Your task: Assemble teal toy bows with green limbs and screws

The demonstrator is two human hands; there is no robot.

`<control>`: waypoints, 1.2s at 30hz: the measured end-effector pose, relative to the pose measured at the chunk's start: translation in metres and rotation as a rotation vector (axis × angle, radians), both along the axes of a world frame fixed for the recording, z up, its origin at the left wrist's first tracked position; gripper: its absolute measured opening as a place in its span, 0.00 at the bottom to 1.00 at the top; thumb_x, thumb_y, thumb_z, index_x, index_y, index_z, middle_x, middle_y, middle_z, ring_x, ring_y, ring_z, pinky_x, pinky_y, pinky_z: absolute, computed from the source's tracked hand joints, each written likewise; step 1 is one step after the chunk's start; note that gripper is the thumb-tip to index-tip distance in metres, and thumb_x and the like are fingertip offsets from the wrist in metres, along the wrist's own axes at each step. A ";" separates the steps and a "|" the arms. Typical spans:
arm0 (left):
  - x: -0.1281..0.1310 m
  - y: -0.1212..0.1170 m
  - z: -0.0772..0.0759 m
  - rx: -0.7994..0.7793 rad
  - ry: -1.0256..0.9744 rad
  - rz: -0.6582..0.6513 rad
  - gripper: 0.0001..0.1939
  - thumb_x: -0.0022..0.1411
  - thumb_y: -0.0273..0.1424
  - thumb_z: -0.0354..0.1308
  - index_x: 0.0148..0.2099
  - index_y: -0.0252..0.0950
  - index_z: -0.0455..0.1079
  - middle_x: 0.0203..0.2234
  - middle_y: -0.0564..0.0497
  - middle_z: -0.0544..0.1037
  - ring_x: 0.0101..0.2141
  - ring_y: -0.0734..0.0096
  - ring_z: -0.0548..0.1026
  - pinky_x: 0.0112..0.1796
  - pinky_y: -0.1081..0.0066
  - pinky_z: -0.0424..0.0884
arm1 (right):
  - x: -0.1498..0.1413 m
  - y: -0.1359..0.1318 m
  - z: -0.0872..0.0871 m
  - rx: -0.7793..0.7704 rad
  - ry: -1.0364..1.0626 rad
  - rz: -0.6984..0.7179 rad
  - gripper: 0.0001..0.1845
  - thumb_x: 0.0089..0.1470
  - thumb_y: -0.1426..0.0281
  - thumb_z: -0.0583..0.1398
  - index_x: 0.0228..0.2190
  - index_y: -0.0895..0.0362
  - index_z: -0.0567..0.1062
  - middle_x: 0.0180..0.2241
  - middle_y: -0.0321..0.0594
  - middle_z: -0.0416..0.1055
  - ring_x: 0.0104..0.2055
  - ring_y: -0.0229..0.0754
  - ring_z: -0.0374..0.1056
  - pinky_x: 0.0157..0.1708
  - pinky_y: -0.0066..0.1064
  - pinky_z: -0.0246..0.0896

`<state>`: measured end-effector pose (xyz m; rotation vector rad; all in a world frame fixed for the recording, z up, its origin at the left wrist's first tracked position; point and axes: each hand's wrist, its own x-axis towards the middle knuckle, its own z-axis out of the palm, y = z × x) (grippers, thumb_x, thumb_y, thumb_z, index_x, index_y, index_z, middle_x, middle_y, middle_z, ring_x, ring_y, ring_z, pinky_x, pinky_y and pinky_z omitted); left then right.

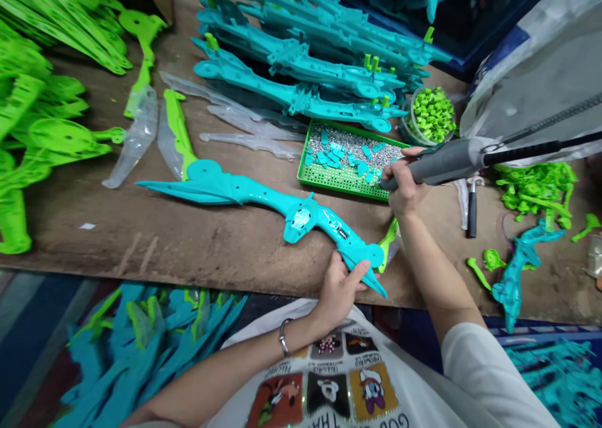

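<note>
A long teal plastic toy sword (263,199) lies across the brown worktable (188,240). My left hand (339,290) grips its handle end near the table's front edge. My right hand (402,183) is closed round a grey electric screwdriver (442,163), whose tip points into a green tray (345,178) holding small silver screws and several small teal parts. A cable runs from the screwdriver to the upper right.
Teal sword halves (305,64) are stacked at the back, green ones (42,89) at the left. Clear blade pieces (254,130) lie in the middle. A tub of green pegs (433,113), a small hammer (471,208) and loose green and teal parts (517,271) sit at the right.
</note>
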<state>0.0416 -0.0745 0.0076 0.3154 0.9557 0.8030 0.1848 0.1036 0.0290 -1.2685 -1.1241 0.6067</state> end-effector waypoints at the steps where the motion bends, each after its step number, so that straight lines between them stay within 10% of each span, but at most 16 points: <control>1: 0.000 0.000 0.000 -0.002 0.002 -0.001 0.28 0.60 0.45 0.71 0.54 0.40 0.63 0.51 0.46 0.81 0.41 0.59 0.85 0.41 0.56 0.86 | 0.000 0.001 -0.001 -0.001 0.003 0.005 0.23 0.53 0.47 0.63 0.40 0.49 0.68 0.21 0.29 0.64 0.23 0.40 0.65 0.31 0.37 0.68; 14: 0.005 0.003 0.002 0.024 0.020 0.012 0.33 0.56 0.47 0.73 0.54 0.40 0.61 0.49 0.46 0.81 0.36 0.61 0.85 0.37 0.55 0.86 | -0.006 0.004 0.017 -0.007 -0.062 0.009 0.25 0.55 0.43 0.60 0.39 0.51 0.70 0.22 0.30 0.62 0.22 0.39 0.66 0.27 0.35 0.67; 22: 0.008 0.005 0.001 0.048 0.004 0.034 0.36 0.51 0.49 0.76 0.52 0.39 0.62 0.51 0.44 0.80 0.35 0.63 0.84 0.32 0.61 0.85 | -0.005 -0.106 0.081 0.047 0.142 0.252 0.14 0.56 0.59 0.67 0.41 0.47 0.71 0.22 0.29 0.63 0.20 0.38 0.63 0.26 0.36 0.65; 28: 0.007 0.005 0.004 0.067 0.017 0.029 0.35 0.53 0.48 0.75 0.52 0.38 0.62 0.48 0.45 0.81 0.33 0.66 0.84 0.31 0.65 0.84 | -0.003 -0.175 0.066 -0.049 0.167 0.355 0.15 0.56 0.63 0.67 0.44 0.48 0.70 0.22 0.28 0.69 0.20 0.41 0.66 0.25 0.39 0.68; 36: 0.007 0.006 0.007 0.082 0.022 0.029 0.35 0.52 0.49 0.75 0.52 0.38 0.61 0.46 0.47 0.81 0.32 0.68 0.82 0.31 0.64 0.84 | -0.003 -0.186 0.046 -0.112 0.087 0.355 0.13 0.58 0.60 0.65 0.41 0.47 0.68 0.21 0.27 0.68 0.21 0.42 0.67 0.27 0.42 0.68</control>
